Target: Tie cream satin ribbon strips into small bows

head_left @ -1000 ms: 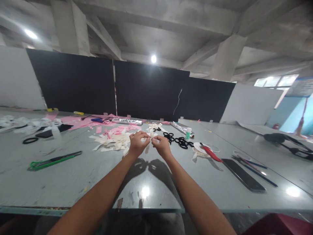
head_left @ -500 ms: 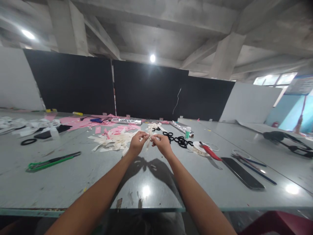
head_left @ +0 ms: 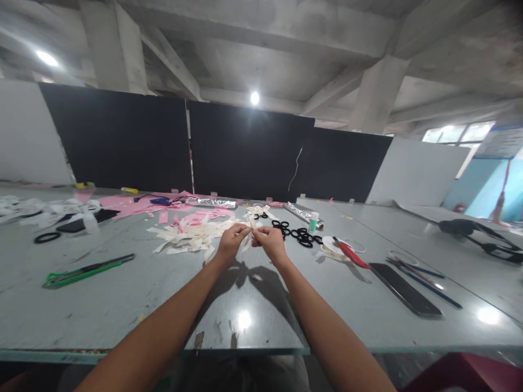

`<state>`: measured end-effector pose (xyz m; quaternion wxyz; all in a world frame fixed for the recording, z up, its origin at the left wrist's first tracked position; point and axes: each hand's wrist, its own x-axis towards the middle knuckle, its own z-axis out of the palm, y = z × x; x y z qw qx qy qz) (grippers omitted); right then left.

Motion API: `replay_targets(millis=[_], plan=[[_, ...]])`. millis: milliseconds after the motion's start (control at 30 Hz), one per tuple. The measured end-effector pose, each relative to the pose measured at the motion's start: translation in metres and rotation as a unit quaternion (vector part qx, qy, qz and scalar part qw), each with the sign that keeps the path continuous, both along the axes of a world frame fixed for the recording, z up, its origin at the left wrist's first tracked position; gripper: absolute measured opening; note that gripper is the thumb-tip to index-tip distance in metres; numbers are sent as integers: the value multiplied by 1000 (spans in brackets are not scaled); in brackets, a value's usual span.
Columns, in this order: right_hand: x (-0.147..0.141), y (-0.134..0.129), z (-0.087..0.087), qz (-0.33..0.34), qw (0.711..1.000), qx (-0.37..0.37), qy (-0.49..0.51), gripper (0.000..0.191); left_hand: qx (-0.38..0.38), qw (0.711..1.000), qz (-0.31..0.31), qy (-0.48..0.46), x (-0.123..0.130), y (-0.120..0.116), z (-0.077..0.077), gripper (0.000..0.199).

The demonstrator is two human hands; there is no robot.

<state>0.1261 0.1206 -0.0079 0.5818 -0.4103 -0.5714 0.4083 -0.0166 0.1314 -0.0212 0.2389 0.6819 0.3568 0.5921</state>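
My left hand (head_left: 231, 241) and my right hand (head_left: 269, 242) meet over the middle of the table, fingertips pinched close together. Between them is a narrow cream strip (head_left: 247, 243), gripped by both; its lower end hangs below the fingers. Whether it is paper or cloth I cannot tell. Left of my left hand lies a loose pile of cream strips (head_left: 188, 238). Just beyond my fingers is a smaller heap of cream pieces (head_left: 261, 210). Several black rings (head_left: 302, 235) lie to the right of my right hand.
A green cutter knife (head_left: 90, 270) lies at left on the grey table (head_left: 155, 294). To the right are a tape roll (head_left: 333, 247), a red-handled tool (head_left: 352, 255), a black phone (head_left: 404, 288), scissors (head_left: 425, 277) and a glue stick (head_left: 314, 222). Pink scraps (head_left: 139, 204) lie at the back.
My hands have drawn slightly closer together, and the right fingers have curled in more around the strip. The things on the table have not moved.
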Motion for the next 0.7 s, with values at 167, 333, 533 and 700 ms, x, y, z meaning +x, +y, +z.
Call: replay_targets(millis=[167, 333, 533, 700], plan=[[0, 3, -1, -8, 1000, 5, 1, 23, -14, 999, -20, -28, 2, 2, -2, 27], [0, 3, -1, -6, 1000, 13, -4, 19, -59, 997, -11, -52, 2, 4, -3, 32], [-1, 1, 1, 17, 1000, 22, -8, 17, -164, 972, -98, -141, 3, 1, -1, 44], [0, -4, 6, 50, 998, -14, 30, 19, -184, 956, -145, -177, 2, 1, -1, 43]])
